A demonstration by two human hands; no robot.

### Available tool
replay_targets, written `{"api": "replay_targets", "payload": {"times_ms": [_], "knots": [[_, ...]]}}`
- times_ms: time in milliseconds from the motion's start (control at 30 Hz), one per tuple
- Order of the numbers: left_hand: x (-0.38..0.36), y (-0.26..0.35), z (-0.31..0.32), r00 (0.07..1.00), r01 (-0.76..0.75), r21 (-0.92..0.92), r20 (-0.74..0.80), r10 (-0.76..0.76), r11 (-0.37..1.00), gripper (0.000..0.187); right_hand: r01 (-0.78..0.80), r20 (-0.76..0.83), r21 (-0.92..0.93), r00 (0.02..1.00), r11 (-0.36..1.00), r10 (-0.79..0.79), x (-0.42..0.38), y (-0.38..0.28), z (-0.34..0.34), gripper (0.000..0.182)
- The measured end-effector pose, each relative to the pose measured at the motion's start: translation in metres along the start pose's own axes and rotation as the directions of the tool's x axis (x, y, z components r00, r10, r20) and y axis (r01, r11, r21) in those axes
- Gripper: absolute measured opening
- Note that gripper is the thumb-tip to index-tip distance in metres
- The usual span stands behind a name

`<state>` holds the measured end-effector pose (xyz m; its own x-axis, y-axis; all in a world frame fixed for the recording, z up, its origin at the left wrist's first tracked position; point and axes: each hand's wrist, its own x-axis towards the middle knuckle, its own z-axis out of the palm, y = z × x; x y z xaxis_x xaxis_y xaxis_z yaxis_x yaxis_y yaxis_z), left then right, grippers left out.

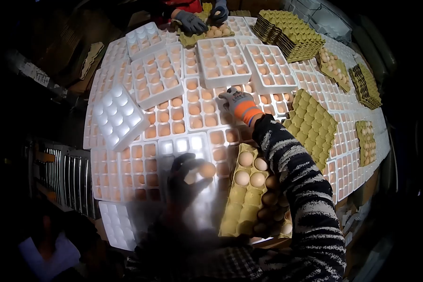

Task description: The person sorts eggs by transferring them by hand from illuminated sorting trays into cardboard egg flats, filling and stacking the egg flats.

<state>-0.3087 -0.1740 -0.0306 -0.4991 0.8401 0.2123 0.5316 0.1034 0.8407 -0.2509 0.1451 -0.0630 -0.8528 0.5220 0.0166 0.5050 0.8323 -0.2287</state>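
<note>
My left hand (pixel 182 181), in a dark glove and blurred, grips a brown egg (pixel 207 170) above a white foam tray (pixel 181 144) lit by bright light. My right hand (pixel 238 102), in a grey glove with an orange cuff, is over a foam tray of eggs (pixel 207 109) in the middle. Its fingers are curled down at the cells; whatever they hold is hidden. Under my right forearm lies a yellow-green pulp egg tray (pixel 238 203), with several eggs at its far end and right side and bare cups at its near left.
Egg-filled foam trays (pixel 223 61) cover the table, some stacked higher. An upturned foam tray (pixel 120 115) lies at left. Pulp trays are stacked (pixel 289 35) at back right; another (pixel 311 127) leans right of my arm. Across the table, another person's gloved hands (pixel 191 22) handle a pulp tray.
</note>
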Motion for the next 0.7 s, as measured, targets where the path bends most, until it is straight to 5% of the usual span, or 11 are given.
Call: {"api": "replay_targets", "payload": {"times_ms": [67, 133, 233, 367, 467, 533, 600, 700], "knots": [[0.025, -0.04, 0.005, 0.99, -0.073, 0.024, -0.122, 0.076, 0.997, 0.06, 0.058, 0.193, -0.068, 0.98, 0.996, -0.044, 0.011, 0.02, 0.021, 0.042], [0.049, -0.072, 0.017, 0.99, -0.097, 0.177, -0.08, 0.113, 0.979, 0.06, 0.039, 0.207, -0.1, 0.978, 0.994, -0.017, 0.013, 0.012, 0.003, 0.043], [0.065, -0.095, 0.031, 0.999, -0.029, 0.332, 0.042, 0.016, 0.943, 0.057, -0.01, -0.122, -0.053, 0.993, 0.999, 0.004, 0.012, 0.035, 0.018, 0.038], [0.066, -0.106, 0.018, 0.999, -0.002, 0.396, 0.041, -0.015, 0.918, 0.052, 0.056, 0.024, -0.098, 0.998, 0.994, -0.054, 0.002, 0.065, 0.044, 0.046], [0.061, -0.105, 0.006, 0.997, 0.051, 0.414, 0.027, -0.068, 0.909, 0.052, 0.035, 0.026, 0.026, 0.999, 0.999, -0.036, 0.007, 0.073, 0.041, 0.05], [0.066, -0.101, -0.003, 0.983, 0.007, 0.485, 0.157, -0.095, 0.874, 0.052, 0.091, -0.04, 0.022, 0.995, 0.996, -0.09, 0.012, 0.064, 0.022, 0.055], [0.075, -0.104, -0.011, 0.998, -0.001, 0.334, -0.061, 0.023, 0.943, 0.047, 0.192, -0.137, 0.122, 0.975, 0.974, -0.175, 0.007, 0.048, -0.009, 0.053], [0.078, -0.15, -0.011, 0.99, -0.092, 0.4, -0.063, 0.127, 0.912, 0.04, 0.308, -0.254, 0.417, 0.943, 0.855, -0.215, -0.025, 0.011, -0.072, 0.05]]}}
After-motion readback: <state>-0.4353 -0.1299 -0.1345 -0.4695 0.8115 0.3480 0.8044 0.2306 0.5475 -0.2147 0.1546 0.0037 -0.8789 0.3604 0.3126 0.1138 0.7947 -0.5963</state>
